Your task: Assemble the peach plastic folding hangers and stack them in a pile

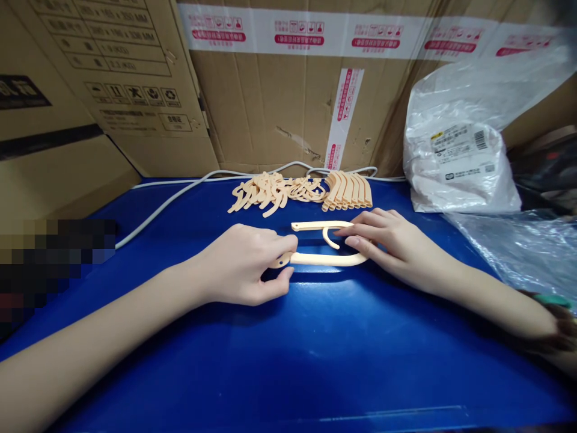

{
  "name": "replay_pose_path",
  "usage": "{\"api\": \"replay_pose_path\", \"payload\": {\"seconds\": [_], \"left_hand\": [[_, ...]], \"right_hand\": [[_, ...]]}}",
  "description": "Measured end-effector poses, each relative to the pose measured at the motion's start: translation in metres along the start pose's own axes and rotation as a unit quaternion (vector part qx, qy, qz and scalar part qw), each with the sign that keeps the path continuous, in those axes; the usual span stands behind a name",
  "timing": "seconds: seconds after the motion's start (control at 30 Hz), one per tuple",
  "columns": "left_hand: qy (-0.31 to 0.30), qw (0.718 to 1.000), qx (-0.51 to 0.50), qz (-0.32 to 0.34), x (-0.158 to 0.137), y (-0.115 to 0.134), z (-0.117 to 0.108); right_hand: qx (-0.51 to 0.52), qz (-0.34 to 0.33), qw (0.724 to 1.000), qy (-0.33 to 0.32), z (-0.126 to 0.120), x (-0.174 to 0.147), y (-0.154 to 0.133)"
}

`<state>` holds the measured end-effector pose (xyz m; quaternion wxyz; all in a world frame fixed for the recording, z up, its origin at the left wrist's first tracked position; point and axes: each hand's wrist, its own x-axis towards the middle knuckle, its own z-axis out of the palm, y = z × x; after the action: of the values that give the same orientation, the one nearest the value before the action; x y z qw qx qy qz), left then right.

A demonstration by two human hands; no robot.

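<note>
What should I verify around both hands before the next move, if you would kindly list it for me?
1. Right hand on the curved end of the lower long bar: ok, fingers and thumb are there.
2. Left hand firmly pinching the flat piece with holes: cannot tell; the thumb tip stands apart from the index finger.
3. Join between the lower long bar and the upper long bar: cannot tell, the right hand hides it.
4. White cable clear of both hands: ok.
5. Spare pieces lined up: not ok; the row is neat, but the loose pile beside it is jumbled.
</note>
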<state>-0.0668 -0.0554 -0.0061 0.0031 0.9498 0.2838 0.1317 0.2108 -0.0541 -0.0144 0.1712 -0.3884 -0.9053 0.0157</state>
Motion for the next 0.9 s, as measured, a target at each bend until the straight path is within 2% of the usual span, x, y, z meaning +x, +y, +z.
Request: {"api": "replay_pose_path", "payload": {"seconds": [0.37, 0.63, 0.9], "left_hand": [[-0.035, 0.998, -0.028, 0.050, 0.0026, 0.0004, -0.0037], [-0.029, 0.998, -0.003, 0.058, 0.0023, -0.0048, -0.0009], [-0.013, 0.999, 0.006, 0.049, 0.0031, 0.0001, 0.0031]], "right_hand": [[-0.003, -0.005, 1.000, -0.005, 0.0046, -0.0002, 0.0037], [-0.028, -0.009, 1.000, -0.002, 0.0047, -0.0001, 0.0048], [-0.052, 0.006, 0.999, -0.004, 0.0044, -0.0002, 0.0064]]}}
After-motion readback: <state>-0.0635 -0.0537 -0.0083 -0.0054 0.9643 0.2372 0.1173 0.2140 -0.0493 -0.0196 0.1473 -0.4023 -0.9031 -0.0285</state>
